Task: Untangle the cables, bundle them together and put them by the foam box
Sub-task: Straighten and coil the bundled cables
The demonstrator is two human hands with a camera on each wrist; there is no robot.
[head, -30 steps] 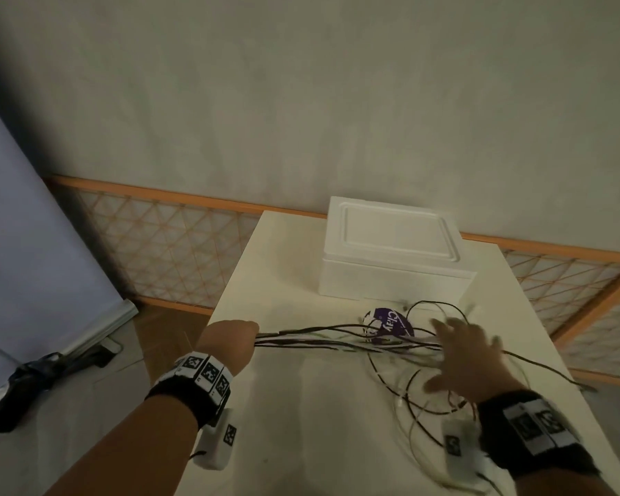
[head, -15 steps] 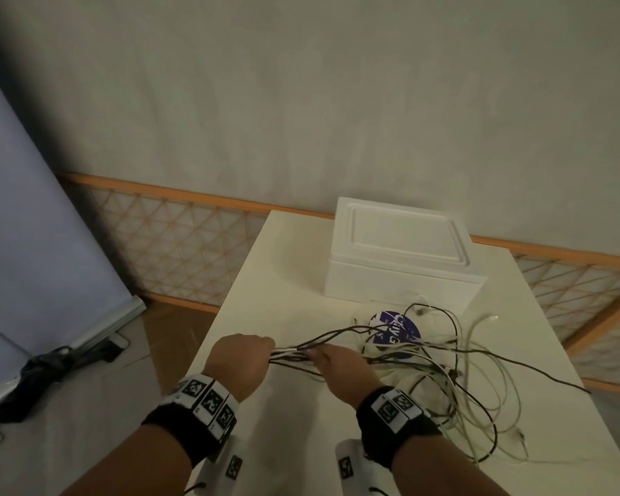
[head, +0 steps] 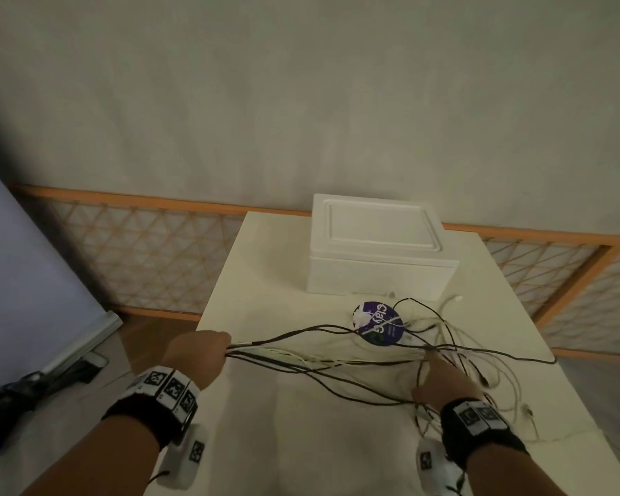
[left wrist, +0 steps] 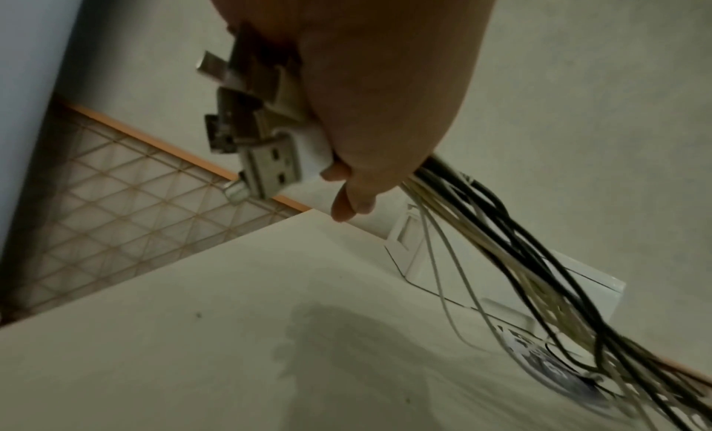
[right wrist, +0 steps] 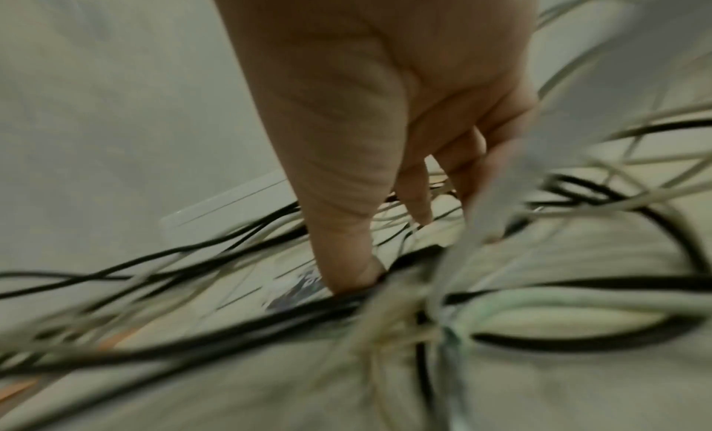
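Several thin black and white cables stretch above the white table. My left hand grips their plug ends in a fist at the table's left edge. In the left wrist view, USB plugs stick out of that fist and the cables trail away. My right hand lies in the loose tangle at the right, its straight fingers and thumb threaded among blurred cables. The white foam box stands at the back.
A round purple lid lies under the cables, just in front of the foam box. Loose cable loops reach the table's right edge. An orange lattice fence runs behind the table, and a grey board leans at the left.
My right hand has slid right along the cables, from beside the left hand into the tangle. The left hand keeps its grip in about the same place.
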